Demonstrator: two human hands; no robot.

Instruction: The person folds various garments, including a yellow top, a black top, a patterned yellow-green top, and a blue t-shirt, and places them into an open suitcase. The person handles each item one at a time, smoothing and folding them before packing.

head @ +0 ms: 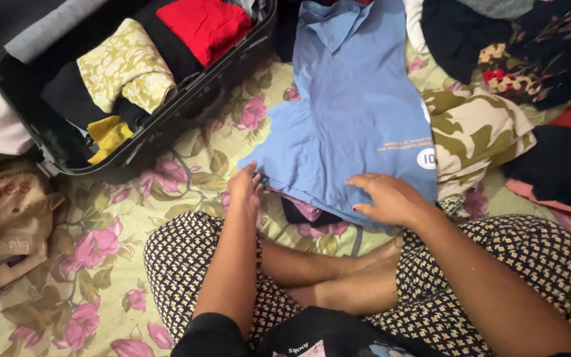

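Observation:
A blue polo shirt (351, 112) lies spread face down on the floral bedsheet (166, 192), collar at the far end, an orange print near its right hem. My left hand (246, 188) pinches the shirt's lower left corner. Flat on the lower hem rests my right hand (391, 198), fingers spread and pointing left. Under the shirt's hem, a dark and a pink garment (305, 213) peek out. I sit cross-legged in patterned trousers just behind the shirt.
An open black suitcase (186, 109) at upper left holds folded clothes: red, cream floral, yellow, grey. A camouflage garment (477, 132) lies right of the shirt, with dark and floral clothes piled beyond. A brown bag (8, 225) sits at far left.

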